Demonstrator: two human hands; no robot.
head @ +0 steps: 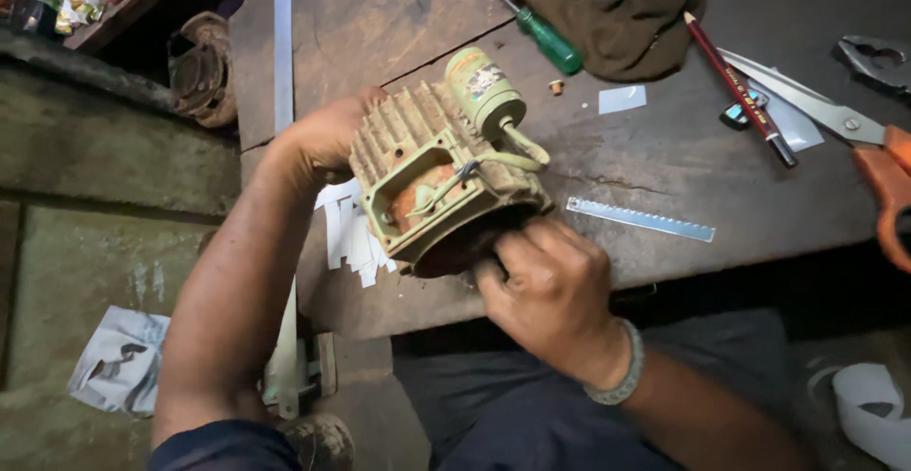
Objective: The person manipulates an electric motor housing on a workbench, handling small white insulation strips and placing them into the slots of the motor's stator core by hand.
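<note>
A dirty green finned motor housing [427, 163] rests tilted on the dark workbench [664, 158], its open box showing copper windings. A pale green cylindrical capacitor [484, 92] is strapped to its upper side with wires. My left hand [327, 134] grips the housing's far left side. My right hand [546, 286] holds its near open end, fingers curled at the rim.
On the bench lie a green-handled screwdriver [546, 39], a brown cloth [617, 6], a red pencil [740, 77], orange-handled scissors [854, 134], pliers [878, 58], a notched metal strip [641, 219], a steel ruler [283, 49] and cut paper strips [351, 234]. The bench edge runs just below my hands.
</note>
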